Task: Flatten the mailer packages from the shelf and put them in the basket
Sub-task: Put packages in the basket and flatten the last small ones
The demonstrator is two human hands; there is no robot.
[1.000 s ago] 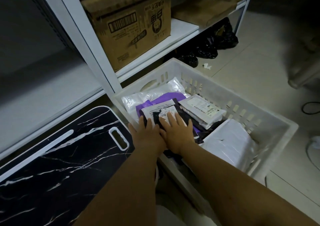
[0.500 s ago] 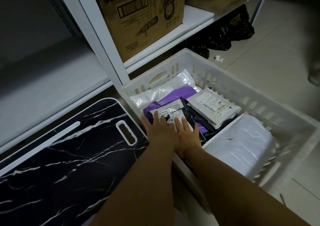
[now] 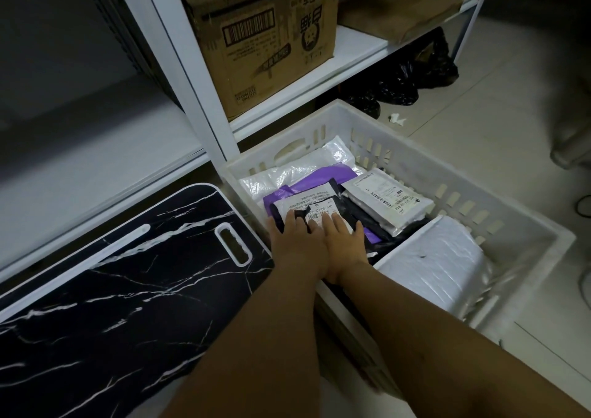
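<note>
A white slotted basket [image 3: 412,149] stands on the floor beside the shelf. Inside lie several mailers: a black mailer [image 3: 343,206] with a white label on top, a purple one [image 3: 332,176] under it, a clear white one [image 3: 287,171] at the back, a grey labelled one [image 3: 388,201] to the right, and a large white bubble mailer [image 3: 438,267] at the near right. My left hand [image 3: 295,243] and my right hand [image 3: 343,241] lie side by side, fingers straight, pressing flat on the black mailer.
A black marble-patterned board [image 3: 105,283] with a handle slot lies left of the basket. The white shelf [image 3: 351,49] holds a cardboard box [image 3: 265,33] and flat cardboard. Black bags [image 3: 403,85] sit under the shelf. Tiled floor lies to the right.
Both hands stay pressed on the black mailer; my left hand has slid slightly further onto it. The camera view has shifted a little.
</note>
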